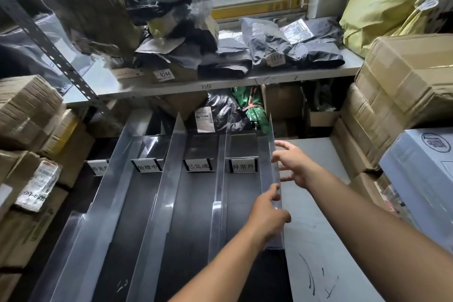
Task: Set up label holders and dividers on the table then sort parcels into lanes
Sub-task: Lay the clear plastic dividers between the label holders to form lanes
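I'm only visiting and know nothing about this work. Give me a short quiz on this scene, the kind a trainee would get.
1. True or false: the left hand pinches the top edge of the rightmost divider.
2. How many label holders are in view? A two, B four, C seven.
3. Fill in: the parcel tagged 0244 lies on the ____ above the table.
Key: 1 true; 2 B; 3 shelf.
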`<state>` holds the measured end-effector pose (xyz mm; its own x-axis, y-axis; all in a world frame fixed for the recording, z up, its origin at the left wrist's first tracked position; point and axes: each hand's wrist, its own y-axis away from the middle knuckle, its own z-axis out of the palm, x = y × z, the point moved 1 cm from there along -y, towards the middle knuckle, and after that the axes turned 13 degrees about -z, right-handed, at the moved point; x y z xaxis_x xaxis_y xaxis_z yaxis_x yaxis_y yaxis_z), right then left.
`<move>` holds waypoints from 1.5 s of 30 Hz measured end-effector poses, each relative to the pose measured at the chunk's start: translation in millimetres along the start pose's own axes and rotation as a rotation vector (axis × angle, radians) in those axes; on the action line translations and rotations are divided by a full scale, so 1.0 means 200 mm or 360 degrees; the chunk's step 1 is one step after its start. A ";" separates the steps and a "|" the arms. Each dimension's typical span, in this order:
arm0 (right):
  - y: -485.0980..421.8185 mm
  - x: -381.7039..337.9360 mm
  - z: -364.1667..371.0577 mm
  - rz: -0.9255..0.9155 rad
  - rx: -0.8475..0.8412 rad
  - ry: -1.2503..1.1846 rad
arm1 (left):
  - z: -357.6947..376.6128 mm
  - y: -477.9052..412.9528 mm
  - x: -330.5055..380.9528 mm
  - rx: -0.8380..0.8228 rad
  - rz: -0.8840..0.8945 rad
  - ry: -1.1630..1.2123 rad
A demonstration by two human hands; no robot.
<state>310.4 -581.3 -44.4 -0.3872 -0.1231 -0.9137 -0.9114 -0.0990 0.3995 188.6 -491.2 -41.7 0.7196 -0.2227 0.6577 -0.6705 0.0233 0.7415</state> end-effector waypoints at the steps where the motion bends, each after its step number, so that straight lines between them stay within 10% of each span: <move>1: -0.01 0.01 0.00 -0.0006 0.0000 0.0006 | 0.00 -0.01 -0.01 -0.0011 0.0001 0.0018; 45: 0.17 -0.01 -0.08 -0.0018 0.0220 0.0333 | -0.07 0.09 0.11 0.0230 0.0081 -0.0084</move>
<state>281.7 -601.2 -27.9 -0.3523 -0.3260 -0.8772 -0.9316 0.0324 0.3621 194.7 -481.1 -12.1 0.6762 -0.2759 0.6831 -0.7275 -0.1038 0.6783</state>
